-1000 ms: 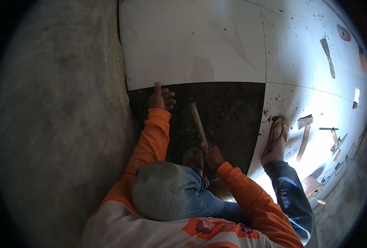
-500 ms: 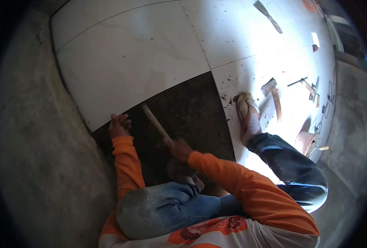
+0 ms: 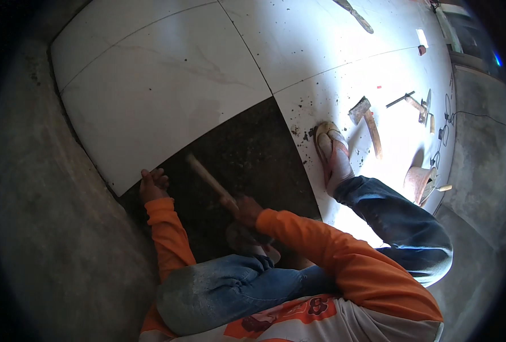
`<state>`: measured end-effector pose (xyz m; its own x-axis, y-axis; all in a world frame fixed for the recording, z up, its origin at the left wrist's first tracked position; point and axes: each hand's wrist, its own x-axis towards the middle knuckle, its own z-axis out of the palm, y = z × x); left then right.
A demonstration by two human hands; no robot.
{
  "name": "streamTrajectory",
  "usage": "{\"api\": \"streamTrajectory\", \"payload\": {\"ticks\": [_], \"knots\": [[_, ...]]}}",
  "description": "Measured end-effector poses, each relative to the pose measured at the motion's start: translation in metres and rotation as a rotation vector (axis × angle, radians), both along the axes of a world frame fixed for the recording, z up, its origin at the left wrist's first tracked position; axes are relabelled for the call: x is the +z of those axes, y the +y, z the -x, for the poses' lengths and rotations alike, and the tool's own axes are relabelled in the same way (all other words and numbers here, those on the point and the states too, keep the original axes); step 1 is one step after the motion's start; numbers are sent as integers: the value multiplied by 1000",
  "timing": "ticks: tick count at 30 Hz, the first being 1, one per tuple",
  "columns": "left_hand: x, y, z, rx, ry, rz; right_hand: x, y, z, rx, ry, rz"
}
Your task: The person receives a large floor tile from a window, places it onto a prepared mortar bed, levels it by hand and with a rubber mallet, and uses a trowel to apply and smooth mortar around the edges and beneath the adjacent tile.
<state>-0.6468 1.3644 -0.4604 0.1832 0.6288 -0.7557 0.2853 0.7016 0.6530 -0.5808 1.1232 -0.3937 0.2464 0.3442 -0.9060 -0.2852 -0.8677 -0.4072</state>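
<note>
My left hand (image 3: 153, 183) is at the near edge of a large white tile (image 3: 150, 97), fingers bent but apart, thumb and fingertips at the edge. My right hand (image 3: 244, 208) grips a pale wooden handle (image 3: 207, 176), slanted up-left over a dark bare patch (image 3: 253, 142) bordered by tiles. Whatever is at the handle's lower end is hidden or too dim to make out. My sandalled foot (image 3: 335, 154) rests on the right-hand tiles beside scattered dark crumbs.
An axe-like hammer (image 3: 371, 125), a scraper (image 3: 360, 18), several small tools (image 3: 417, 105), a cable (image 3: 475, 114) and a reddish bucket (image 3: 413, 185) sit to the right. A grey concrete surface (image 3: 65, 228) runs along the left; more concrete (image 3: 475, 165) lies beyond the tiles at right.
My view has turned, so the tiles and tools sit higher and further left. My left hand stays at the tile edge; my right hand still grips the handle, now slightly blurred.
</note>
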Motion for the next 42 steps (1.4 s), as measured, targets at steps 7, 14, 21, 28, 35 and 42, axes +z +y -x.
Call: {"api": "streamTrajectory", "payload": {"ticks": [7, 14, 21, 28, 35, 42], "knots": [[9, 4, -2, 29, 9, 25, 27, 83, -66, 29, -65, -157], [16, -5, -13, 48, 3, 36, -4, -24, 21, 170, -107, -157], [5, 1, 0, 8, 12, 39, 28, 78, -45, 18, -32, -98], [10, -3, -9, 66, 58, -17, 22, 0, 13, 178, 18, 8], [21, -2, -12, 27, 9, -3, 8, 24, -7, 134, -41, -57], [5, -1, -4, 90, -43, 13, 1, 27, -27, 158, -20, 57]]}}
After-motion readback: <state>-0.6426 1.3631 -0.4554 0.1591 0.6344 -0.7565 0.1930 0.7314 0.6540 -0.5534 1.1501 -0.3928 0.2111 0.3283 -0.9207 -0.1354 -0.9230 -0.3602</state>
